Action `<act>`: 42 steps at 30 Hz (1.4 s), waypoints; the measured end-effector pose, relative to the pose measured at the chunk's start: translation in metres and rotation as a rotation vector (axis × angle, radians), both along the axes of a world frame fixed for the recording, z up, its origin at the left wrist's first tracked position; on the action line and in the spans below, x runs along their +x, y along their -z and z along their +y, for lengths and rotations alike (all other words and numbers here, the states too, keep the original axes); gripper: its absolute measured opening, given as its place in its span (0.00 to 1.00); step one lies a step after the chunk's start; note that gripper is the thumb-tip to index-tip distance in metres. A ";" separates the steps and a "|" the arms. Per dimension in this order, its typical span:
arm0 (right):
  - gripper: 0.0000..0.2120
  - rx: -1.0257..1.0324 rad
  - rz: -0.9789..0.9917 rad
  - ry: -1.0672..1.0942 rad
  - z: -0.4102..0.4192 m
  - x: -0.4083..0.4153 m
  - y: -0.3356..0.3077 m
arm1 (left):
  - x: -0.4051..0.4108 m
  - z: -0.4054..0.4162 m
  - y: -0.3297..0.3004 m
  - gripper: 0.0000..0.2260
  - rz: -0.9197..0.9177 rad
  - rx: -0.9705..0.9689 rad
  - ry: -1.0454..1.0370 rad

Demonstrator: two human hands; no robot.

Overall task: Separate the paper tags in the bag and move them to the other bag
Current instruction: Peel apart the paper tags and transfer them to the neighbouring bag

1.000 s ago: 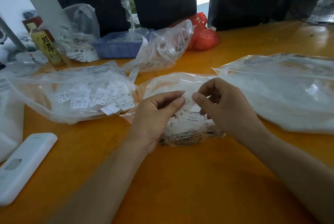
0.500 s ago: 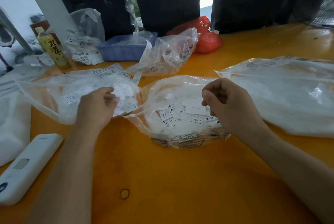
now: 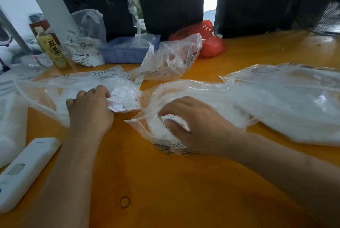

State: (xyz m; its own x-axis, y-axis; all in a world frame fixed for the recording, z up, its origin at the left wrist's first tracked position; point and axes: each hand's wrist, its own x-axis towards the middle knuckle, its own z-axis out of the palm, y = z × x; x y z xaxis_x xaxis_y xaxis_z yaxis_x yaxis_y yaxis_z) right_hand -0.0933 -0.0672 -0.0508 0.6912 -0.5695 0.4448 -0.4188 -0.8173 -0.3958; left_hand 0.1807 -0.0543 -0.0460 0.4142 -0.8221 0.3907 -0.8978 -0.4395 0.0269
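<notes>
On orange table [image 3: 165, 181]: left hand [image 3: 90, 112] curled inside left clear plastic bag [image 3: 46, 91], grip unclear; right hand [image 3: 195, 126] pinching white paper tags [image 3: 170, 117] in middle clear bag [image 3: 147, 128].

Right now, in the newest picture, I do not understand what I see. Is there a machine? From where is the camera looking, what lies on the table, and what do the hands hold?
There is no machine. A person works with bare hands, and the camera sits on their head, looking forward and down.

On the orange table lie two clear plastic bags holding white paper tags. The left hand rests at the left bag, its fingers curled on loose tags. The right hand reaches into the middle bag, fingers curled around tags inside.

Also visible: a white remote control, a rubber band, a tea bottle, a blue basket and a red bag.
</notes>
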 end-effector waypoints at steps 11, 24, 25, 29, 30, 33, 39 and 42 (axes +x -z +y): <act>0.15 -0.287 0.273 0.048 -0.074 0.151 -0.019 | 0.006 0.030 -0.039 0.04 0.142 -0.173 0.068; 0.23 -0.575 0.100 -0.072 -0.077 0.162 -0.078 | 0.052 0.051 -0.098 0.25 0.323 0.037 0.103; 0.27 -0.555 0.116 -0.099 -0.074 0.162 -0.081 | 0.055 0.050 -0.099 0.28 0.374 0.033 0.061; 0.28 -0.547 0.186 -0.117 -0.063 0.159 -0.084 | 0.056 0.045 -0.101 0.24 0.363 0.262 0.031; 0.24 -0.568 0.179 -0.130 -0.062 0.158 -0.081 | 0.056 0.044 -0.101 0.20 0.323 0.340 0.050; 0.17 -0.593 0.118 -0.138 -0.058 0.155 -0.070 | 0.054 0.043 -0.101 0.16 0.276 0.343 0.220; 0.14 -0.490 -0.090 -0.190 -0.063 0.144 -0.062 | 0.037 0.013 -0.086 0.13 0.371 0.509 0.352; 0.08 -0.462 -0.295 -0.196 -0.065 0.136 -0.065 | 0.042 -0.006 -0.088 0.25 0.467 0.755 0.230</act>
State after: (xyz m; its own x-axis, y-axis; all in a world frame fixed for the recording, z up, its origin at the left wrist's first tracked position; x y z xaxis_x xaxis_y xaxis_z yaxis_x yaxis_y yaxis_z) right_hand 0.0432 -0.1323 0.0142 0.5733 -0.1445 0.8065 -0.1684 -0.9841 -0.0566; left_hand 0.2225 -0.0598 0.0423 0.1892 -0.8727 -0.4501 -0.9355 -0.2994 0.1873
